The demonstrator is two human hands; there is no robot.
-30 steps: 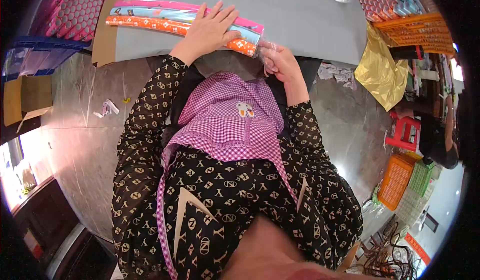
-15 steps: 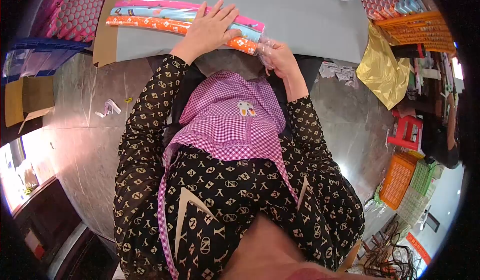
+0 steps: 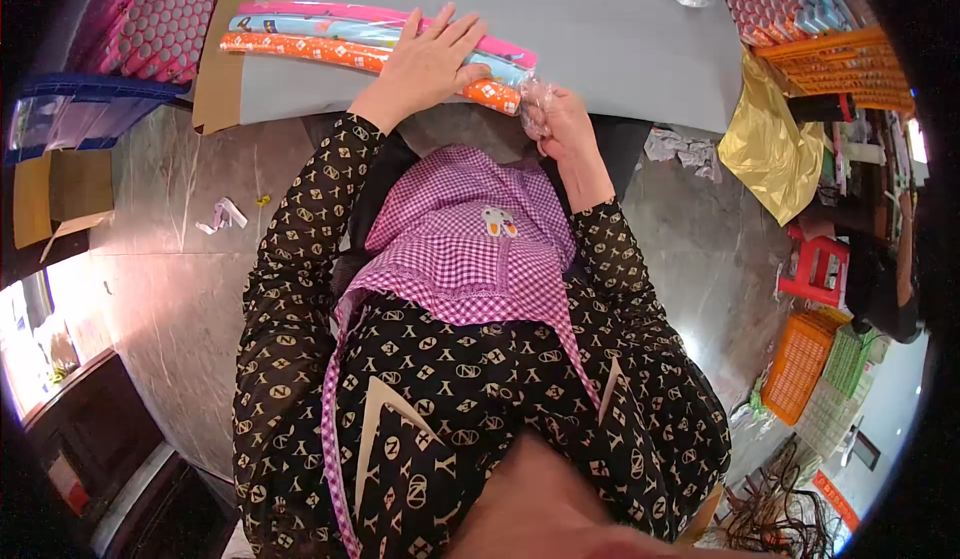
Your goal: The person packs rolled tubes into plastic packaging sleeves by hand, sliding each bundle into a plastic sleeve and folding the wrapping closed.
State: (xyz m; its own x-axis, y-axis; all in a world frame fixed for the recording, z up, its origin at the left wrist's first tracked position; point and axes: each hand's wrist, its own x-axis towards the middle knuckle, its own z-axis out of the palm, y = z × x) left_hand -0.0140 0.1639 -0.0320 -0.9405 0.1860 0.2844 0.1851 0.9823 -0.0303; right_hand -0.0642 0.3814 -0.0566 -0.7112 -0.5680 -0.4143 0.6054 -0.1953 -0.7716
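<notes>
Hands partly hide wrapped rolls; perhaps gold foil hangs right.

Left grip spread flat across three wrapped rolls, pink, blue, orange, on grey tabletop; right grip pinching clear film at rolls' end.

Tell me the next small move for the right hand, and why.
The right hand should probably fold the crumpled, clear plastic film snug against the ends of the three long, patterned pink, light-blue and orange rolls: it holds that film bunched there, while the left hand lies flat across the rolls on the grey tabletop.
</notes>
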